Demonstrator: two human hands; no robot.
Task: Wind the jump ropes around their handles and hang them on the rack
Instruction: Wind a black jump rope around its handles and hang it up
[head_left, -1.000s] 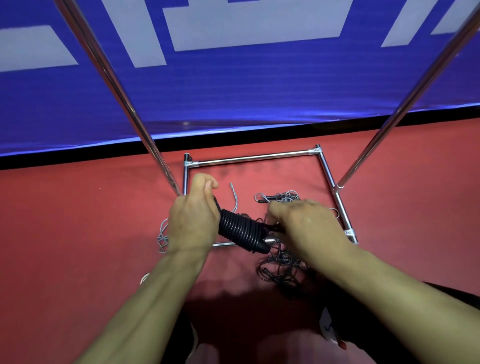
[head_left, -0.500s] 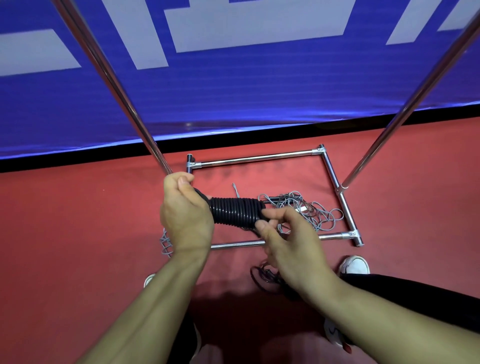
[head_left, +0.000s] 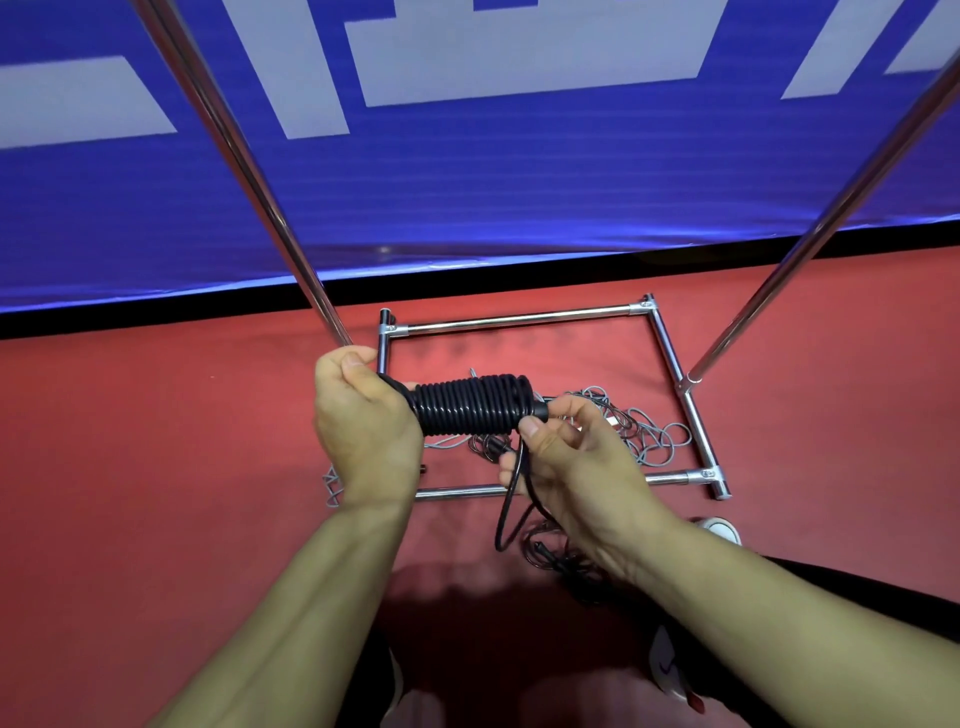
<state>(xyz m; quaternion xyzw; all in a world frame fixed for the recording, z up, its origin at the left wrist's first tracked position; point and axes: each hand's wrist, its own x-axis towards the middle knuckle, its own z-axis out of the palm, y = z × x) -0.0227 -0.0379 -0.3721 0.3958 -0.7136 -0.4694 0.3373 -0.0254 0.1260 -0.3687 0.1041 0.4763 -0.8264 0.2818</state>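
The left hand (head_left: 363, 426) is gripping the left end of the black jump rope bundle (head_left: 470, 405), fingers curled round the handles. The right hand (head_left: 561, 457) is pinching the loose black tail (head_left: 511, 499) just under the bundle's right end. The bundle is lying level between the hands, long axis running left to right, above the rack's base frame (head_left: 519, 319). A grey rope (head_left: 644, 434) is lying tangled on the red floor (head_left: 156, 467), to the right.

The handles (head_left: 537, 410) are almost wholly buried under the black coil (head_left: 470, 404) and the left hand (head_left: 363, 421). The rack (head_left: 810, 223) runs off the top edge, its hanging bar unseen. The grey rope (head_left: 649, 436) passes behind the right hand (head_left: 566, 462).
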